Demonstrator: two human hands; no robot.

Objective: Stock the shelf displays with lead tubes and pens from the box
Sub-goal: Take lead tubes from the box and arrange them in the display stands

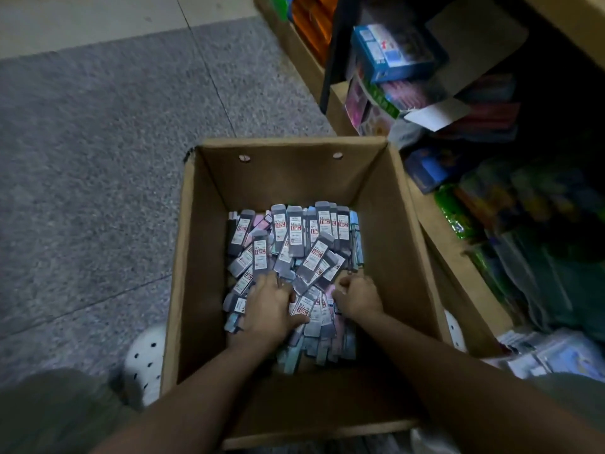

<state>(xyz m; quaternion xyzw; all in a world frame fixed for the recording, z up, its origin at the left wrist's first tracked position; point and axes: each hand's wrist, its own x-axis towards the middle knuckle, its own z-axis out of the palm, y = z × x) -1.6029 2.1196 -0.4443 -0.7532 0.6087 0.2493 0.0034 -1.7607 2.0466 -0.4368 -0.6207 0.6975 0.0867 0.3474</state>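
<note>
The cardboard box (203,204) is open overhead, walled all round; cluttered shelf goods (491,191) crowd its three o'clock side.

1. The fingertips of the left hand (268,306) and right hand (358,298) are buried among the lead tubes (296,253), so their grips cannot be told.
2. The tube labels are too small to read.
3. The shelf (523,142) goods at right lie dark and blurred.
4. The white shoe (145,362) is partly hidden behind the box (399,231).
</note>
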